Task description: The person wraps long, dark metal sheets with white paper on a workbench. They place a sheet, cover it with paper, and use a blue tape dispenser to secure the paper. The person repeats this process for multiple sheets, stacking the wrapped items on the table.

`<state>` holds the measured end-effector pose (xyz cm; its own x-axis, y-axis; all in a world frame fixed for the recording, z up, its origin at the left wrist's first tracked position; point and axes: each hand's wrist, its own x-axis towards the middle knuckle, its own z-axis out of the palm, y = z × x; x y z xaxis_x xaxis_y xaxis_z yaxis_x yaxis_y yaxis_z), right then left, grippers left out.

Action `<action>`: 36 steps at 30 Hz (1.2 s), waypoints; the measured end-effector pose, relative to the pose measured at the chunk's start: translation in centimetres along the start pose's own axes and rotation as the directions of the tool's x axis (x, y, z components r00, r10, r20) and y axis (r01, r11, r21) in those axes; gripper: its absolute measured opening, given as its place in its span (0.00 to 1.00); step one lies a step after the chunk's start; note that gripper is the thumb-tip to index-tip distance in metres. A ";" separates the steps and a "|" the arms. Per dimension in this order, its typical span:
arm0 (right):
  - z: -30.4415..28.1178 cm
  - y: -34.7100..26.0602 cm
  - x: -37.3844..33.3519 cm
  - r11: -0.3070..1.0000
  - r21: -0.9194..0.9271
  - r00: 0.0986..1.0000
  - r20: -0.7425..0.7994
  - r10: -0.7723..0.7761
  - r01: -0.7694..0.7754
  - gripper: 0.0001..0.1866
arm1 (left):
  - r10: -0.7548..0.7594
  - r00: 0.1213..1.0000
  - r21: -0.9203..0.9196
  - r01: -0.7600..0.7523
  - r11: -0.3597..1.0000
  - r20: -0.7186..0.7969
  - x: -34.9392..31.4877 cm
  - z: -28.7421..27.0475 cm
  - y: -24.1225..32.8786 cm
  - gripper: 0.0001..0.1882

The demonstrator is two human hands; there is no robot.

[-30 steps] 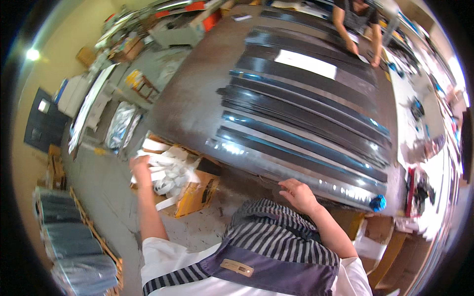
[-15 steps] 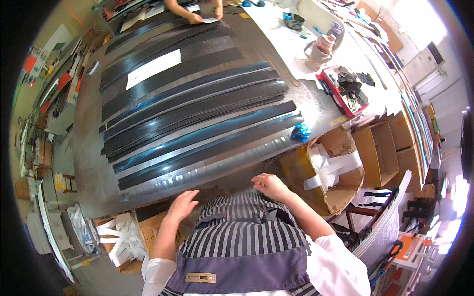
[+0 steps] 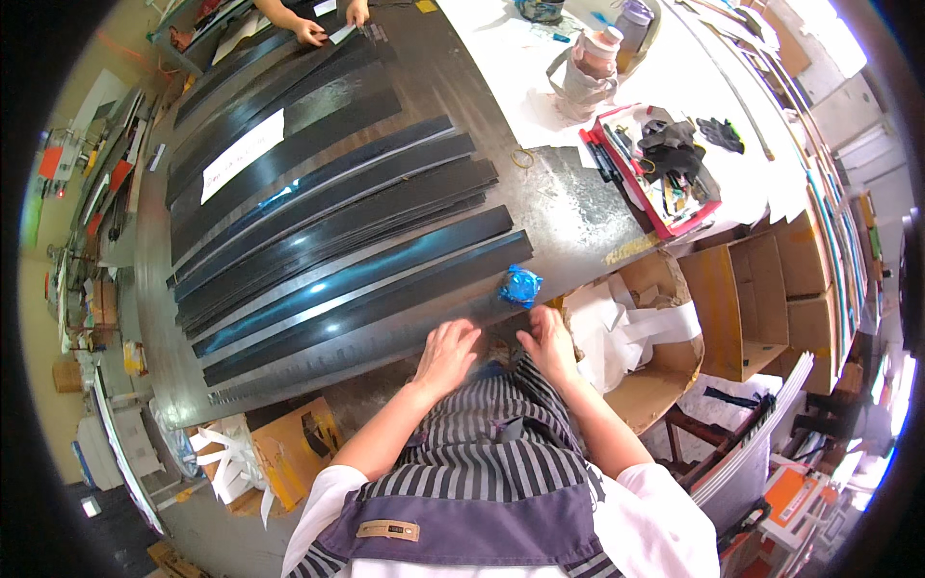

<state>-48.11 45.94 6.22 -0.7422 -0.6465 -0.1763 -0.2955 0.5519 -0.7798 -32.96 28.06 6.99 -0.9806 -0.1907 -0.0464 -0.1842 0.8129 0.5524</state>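
My left hand [image 3: 448,357] is held just past the table's front edge, its fingers loosely stretched and slightly blurred, with nothing seen in it. To its right, near the blue crumpled ball of film [image 3: 520,286], my right hand [image 3: 549,345] hangs with loosely bent fingers and the thumb apart, also holding nothing I can see. The two hands are apart, in front of my striped apron [image 3: 482,429]. Long dark strips [image 3: 366,308], some with a blue sheen, lie side by side on the dark table [image 3: 568,207]. Several more are stacked behind them [image 3: 337,231].
A white paper [image 3: 244,156] lies on the farther strips. At the far left, another person's hands [image 3: 310,32] hold a small pale piece. A red tray of pens and gloves [image 3: 658,226] sits at right. Cardboard boxes [image 3: 665,380] with white scraps stand against the table's front edge.
My view has shifted right along the table. Both hands have come closer together and nearer the blue ball. The other person's hands still work at the far end.
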 end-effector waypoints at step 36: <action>-1.4 0.1 9.1 0.898 -0.377 0.970 -0.008 0.243 -0.228 0.23 | -0.215 0.931 -0.152 0.176 0.973 -0.294 5.9 3.1 0.0 0.29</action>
<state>-55.78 40.83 5.43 -0.7966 -0.4887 -0.3558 -0.3226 0.8414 -0.4336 -38.93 28.60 4.15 -0.8537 -0.5141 0.0830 -0.3418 0.6734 0.6555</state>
